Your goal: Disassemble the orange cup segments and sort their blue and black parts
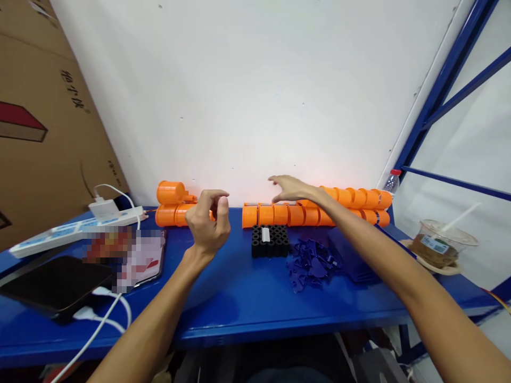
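Observation:
My left hand [209,221] is raised over the blue table with its fingers curled in and the thumb close to the index finger. Anything inside that curl is hidden. Just behind it, orange plastic cylinders [165,215] lie at the foot of the wall, stacked two high in part. My right hand [291,189] reaches left above a long row of similar orange cylinders [280,215], fingers apart and nothing in them. In front of this row sits a block of black tubes [270,247] with a small white piece [265,234] on top. Beside it lies a pile of dark blue plastic pieces [313,266].
On the left are a white power strip [67,231], a black device [59,284] with white cables, and a phone [157,260]. A drink cup [435,247] with a straw and a red-capped bottle [392,182] stand at right. A white wall [239,96] closes the back.

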`<state>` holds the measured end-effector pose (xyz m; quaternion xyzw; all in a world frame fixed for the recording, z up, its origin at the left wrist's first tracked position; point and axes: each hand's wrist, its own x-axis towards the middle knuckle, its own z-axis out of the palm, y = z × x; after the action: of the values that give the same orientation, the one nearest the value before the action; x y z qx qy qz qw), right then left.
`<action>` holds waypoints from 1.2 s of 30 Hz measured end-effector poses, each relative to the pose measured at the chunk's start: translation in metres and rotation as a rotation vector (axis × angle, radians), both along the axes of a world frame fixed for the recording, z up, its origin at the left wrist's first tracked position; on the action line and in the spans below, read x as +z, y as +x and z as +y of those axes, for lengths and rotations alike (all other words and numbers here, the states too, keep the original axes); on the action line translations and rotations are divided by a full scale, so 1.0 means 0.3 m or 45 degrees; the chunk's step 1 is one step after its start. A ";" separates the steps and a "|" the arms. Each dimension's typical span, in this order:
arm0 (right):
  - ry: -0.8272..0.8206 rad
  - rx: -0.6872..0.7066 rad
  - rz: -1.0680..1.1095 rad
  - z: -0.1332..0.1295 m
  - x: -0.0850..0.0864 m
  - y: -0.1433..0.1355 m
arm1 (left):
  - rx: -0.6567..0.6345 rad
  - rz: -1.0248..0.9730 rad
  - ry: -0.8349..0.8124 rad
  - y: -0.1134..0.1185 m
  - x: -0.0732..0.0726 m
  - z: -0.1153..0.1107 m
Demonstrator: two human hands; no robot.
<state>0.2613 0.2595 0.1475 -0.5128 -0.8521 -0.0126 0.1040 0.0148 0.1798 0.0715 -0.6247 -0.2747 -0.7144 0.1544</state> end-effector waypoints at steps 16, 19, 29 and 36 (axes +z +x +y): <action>0.003 0.338 0.171 0.060 -0.143 -0.357 | 0.035 -0.260 -0.254 -0.022 0.015 0.038; 0.285 0.417 0.193 -0.052 -0.108 -0.339 | -0.173 -0.478 -0.440 -0.025 0.015 0.076; 0.591 0.624 -0.060 -0.396 -0.213 -0.314 | -1.252 -0.635 -1.351 -0.012 0.031 0.050; 0.502 0.334 0.931 -0.354 -0.220 -0.188 | -1.260 -0.331 -1.421 0.031 0.052 -0.020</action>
<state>0.2050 0.1533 0.0815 -0.3413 -0.7983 0.0207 0.4958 0.0242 0.1739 0.0873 -0.5713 -0.2991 -0.5231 -0.5572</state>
